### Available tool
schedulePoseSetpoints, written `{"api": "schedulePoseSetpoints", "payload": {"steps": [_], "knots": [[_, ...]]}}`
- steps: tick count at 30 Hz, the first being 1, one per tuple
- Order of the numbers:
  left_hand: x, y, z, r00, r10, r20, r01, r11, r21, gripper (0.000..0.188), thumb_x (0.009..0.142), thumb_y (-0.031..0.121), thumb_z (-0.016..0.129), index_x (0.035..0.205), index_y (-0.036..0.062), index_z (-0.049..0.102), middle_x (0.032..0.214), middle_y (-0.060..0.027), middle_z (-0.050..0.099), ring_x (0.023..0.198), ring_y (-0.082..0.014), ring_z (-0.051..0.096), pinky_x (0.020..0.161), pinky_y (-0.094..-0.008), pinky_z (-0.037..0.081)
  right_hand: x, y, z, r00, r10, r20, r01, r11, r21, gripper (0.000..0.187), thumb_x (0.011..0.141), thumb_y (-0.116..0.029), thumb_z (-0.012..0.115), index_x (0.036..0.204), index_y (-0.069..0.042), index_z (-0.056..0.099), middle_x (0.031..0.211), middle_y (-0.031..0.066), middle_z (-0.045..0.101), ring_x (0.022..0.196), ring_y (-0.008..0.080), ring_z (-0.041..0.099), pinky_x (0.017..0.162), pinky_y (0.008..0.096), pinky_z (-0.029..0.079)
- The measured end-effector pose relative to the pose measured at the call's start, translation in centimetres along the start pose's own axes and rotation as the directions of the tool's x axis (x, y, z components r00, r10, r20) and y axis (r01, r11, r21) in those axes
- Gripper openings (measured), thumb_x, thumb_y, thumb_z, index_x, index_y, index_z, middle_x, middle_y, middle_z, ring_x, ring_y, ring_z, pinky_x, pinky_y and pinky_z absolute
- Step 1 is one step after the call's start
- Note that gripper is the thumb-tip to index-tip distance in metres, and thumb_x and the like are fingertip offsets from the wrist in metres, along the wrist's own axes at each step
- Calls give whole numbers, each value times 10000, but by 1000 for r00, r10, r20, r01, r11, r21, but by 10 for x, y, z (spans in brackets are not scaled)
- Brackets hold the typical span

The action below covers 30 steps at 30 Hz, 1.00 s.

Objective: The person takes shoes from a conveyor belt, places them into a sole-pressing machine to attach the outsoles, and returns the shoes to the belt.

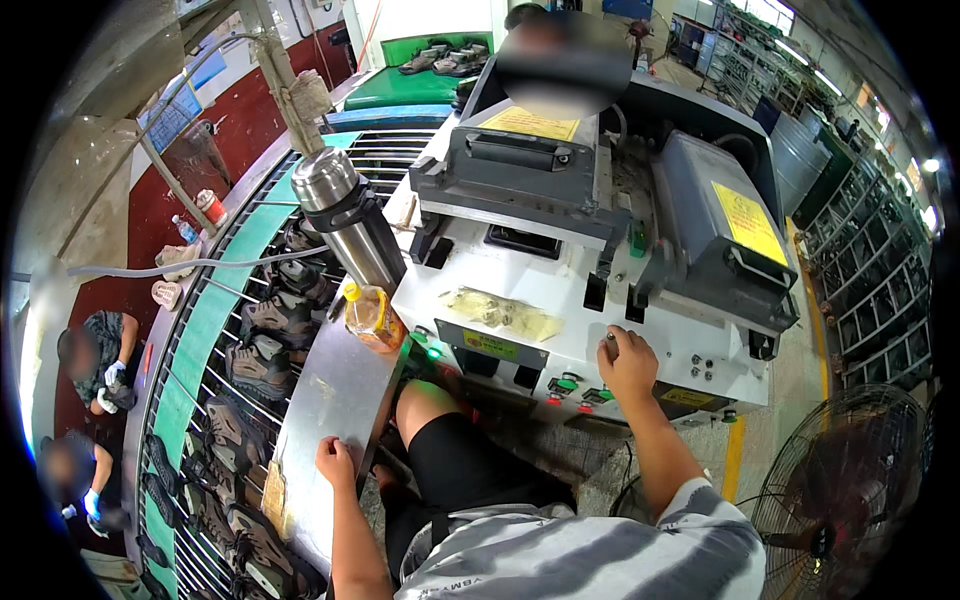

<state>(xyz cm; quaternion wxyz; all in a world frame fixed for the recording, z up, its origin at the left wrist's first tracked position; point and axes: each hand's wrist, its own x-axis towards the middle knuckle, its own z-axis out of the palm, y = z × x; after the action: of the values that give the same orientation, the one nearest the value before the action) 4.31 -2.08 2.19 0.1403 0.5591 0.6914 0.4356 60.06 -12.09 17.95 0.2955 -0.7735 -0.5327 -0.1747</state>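
My left hand (336,463), loosely curled, rests at the edge of a bare metal side table (325,385). Nothing shows between its fingers. My right hand (629,365) lies over the front of a white machine (570,325), its fingers bent together around a small dark spot that is too small to name. Green and red push buttons (568,383) sit on the machine's front panel, just left of my right forearm. A bottle of orange liquid with a yellow cap (375,318) stands on the side table's far end, and a steel thermos (350,225) rises behind it.
To my left a curved roller conveyor (200,375) carries several brown-grey shoes (262,368). Two people with gloved hands (112,375) work beyond it; another person stands behind the machine's grey press covers (715,205). A floor fan (840,490) is at right, near metal racks (870,270).
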Motion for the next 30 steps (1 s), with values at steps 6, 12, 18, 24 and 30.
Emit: {"api": "schedulePoseSetpoints", "payload": {"steps": [6, 12, 18, 24, 30], "knots": [[6, 11, 8, 1000, 17, 13, -20, 965, 262, 122, 800, 157, 603, 789, 48, 655, 677, -126, 650, 612, -287, 624, 585, -394, 487, -2, -1, -3, 1000, 12, 12, -12, 1000, -2, 283, 758, -211, 683, 1016, -97, 660, 809, 86, 627, 737, 286, 615, 656, 402, 494], [1, 18, 4, 1000, 6, 12, -9, 968, 249, 117, 801, 156, 595, 787, 56, 655, 677, -123, 652, 611, -288, 627, 592, -398, 491, -1, 1, -9, 999, 13, 34, -14, 1000, 20, 290, 766, -218, 677, 1028, -94, 661, 808, 88, 631, 749, 289, 623, 662, 406, 502], [0, 18, 4, 1000, 25, 8, -26, 961, 275, 115, 804, 155, 588, 803, 62, 655, 696, -136, 653, 631, -306, 630, 602, -403, 494, 9, 1, -33, 948, 95, 305, -126, 988, 85, 348, 777, -232, 671, 1089, -80, 636, 831, 97, 642, 778, 293, 630, 692, 413, 513], [-3, 4, 4, 1000, 13, 10, -16, 967, 253, 120, 804, 147, 576, 802, 49, 645, 726, -147, 654, 651, -309, 620, 614, -405, 487, 35, 4, -65, 758, 56, 649, -165, 980, 108, 478, 794, -297, 659, 1214, -88, 568, 955, 151, 671, 901, 332, 642, 783, 429, 510], [-4, 8, 2, 998, 55, 7, -55, 965, 258, 90, 796, 126, 585, 799, 54, 638, 735, -150, 647, 660, -331, 614, 618, -417, 488, 67, 7, -80, 533, 7, 846, -94, 994, 51, 508, 807, -343, 630, 1244, -98, 545, 1026, 192, 672, 959, 366, 635, 830, 446, 498]]}}
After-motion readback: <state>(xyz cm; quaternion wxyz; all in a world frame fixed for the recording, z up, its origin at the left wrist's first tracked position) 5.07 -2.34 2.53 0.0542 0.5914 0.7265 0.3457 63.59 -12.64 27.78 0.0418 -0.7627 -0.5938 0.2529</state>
